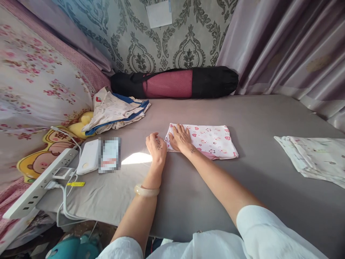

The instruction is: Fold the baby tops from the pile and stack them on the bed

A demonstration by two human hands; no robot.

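A folded white cloth [212,138] printed with pink hearts and flowers lies flat on the grey sheet. Its near edge shows a strip of plain pink. My right hand [180,138] rests on its left part, palm down with the fingers stretched out. Just beyond the cloth's left edge is my left hand [157,148], its fingers curled in and nothing visible in them. A pale bangle [147,191] circles my left wrist.
Another folded cloth [318,158] lies at the right. A rolled mat in a black and pink bag [172,83] lies along the wall. At left are a cloth pile [115,109], a white power bank [88,156], a blurred phone-like object [109,154] and a power strip [40,183] with cables.
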